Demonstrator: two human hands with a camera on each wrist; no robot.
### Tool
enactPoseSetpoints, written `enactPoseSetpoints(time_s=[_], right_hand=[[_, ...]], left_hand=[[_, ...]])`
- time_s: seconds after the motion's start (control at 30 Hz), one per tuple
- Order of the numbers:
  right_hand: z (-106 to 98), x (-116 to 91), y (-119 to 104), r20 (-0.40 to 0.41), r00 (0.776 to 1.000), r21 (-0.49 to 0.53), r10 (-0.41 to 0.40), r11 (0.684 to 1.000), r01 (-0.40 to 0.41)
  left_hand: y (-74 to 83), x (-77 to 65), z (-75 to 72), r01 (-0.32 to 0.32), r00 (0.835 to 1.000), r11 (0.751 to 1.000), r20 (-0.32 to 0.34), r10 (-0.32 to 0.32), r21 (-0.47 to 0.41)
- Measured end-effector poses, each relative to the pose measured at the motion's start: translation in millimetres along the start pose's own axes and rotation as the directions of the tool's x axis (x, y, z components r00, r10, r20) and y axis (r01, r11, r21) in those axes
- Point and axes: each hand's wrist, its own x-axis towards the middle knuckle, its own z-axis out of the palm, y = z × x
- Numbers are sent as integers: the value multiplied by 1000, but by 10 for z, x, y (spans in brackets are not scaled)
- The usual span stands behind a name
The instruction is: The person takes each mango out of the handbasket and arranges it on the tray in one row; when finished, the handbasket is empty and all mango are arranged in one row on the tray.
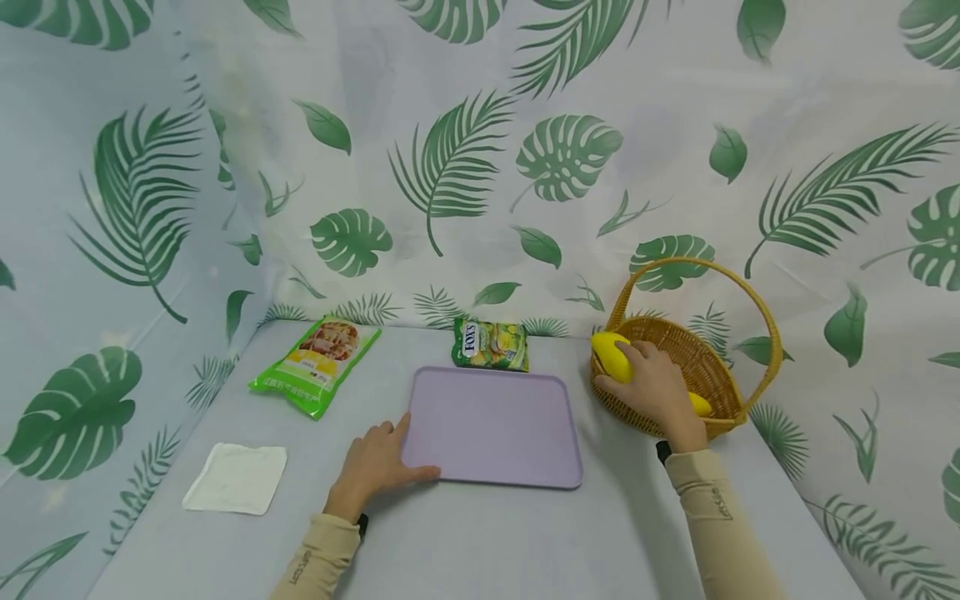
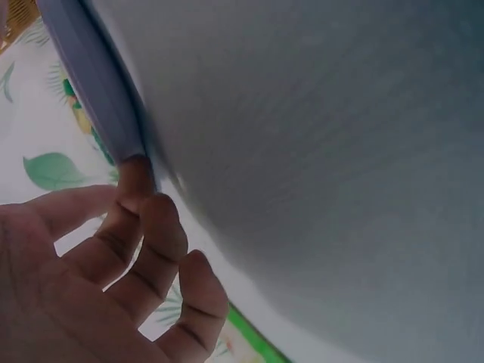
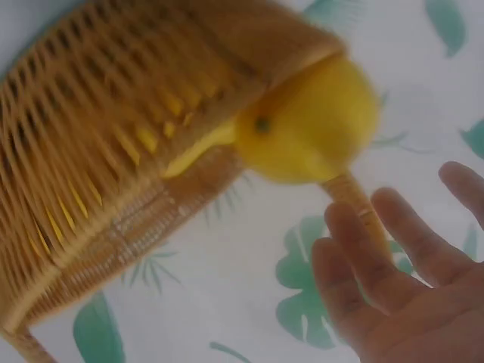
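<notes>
A lilac tray [image 1: 495, 425] lies on the table. My left hand [image 1: 378, 462] grips its near left corner, with the thumb along the front edge and a finger on the left side. In the left wrist view, curled fingers [image 2: 162, 234] meet the tray's rim [image 2: 106, 91]. A yellow fruit [image 3: 310, 121] pokes over the rim of a wicker basket [image 1: 708, 367]. My right hand [image 1: 660, 387] is over that fruit in the head view. The right wrist view shows its fingers [image 3: 416, 242] straight and spread beside the fruit; the thumb is hidden there. More yellow fruit [image 1: 700, 405] lies inside the basket.
Behind the tray lies a green FOX'S candy bag [image 1: 491, 344]. A green and yellow food packet [image 1: 318, 362] is at the back left, with a white square packet [image 1: 236, 478] nearer the front. The basket's tall handle [image 1: 753, 300] arches up before the leaf-print backdrop.
</notes>
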Motion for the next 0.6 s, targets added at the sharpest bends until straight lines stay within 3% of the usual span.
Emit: enactPoseSetpoints(time_s=[0.23,0.6], right_hand=[[-3,213,187,128,992,20,6,1000,-9],[111,414,345,224,975,57,6,998,-19]], left_hand=[[-22,1,32,6,999,998,38,-4,-64],[-6,3,36,10,999,997,37,-7,-74]])
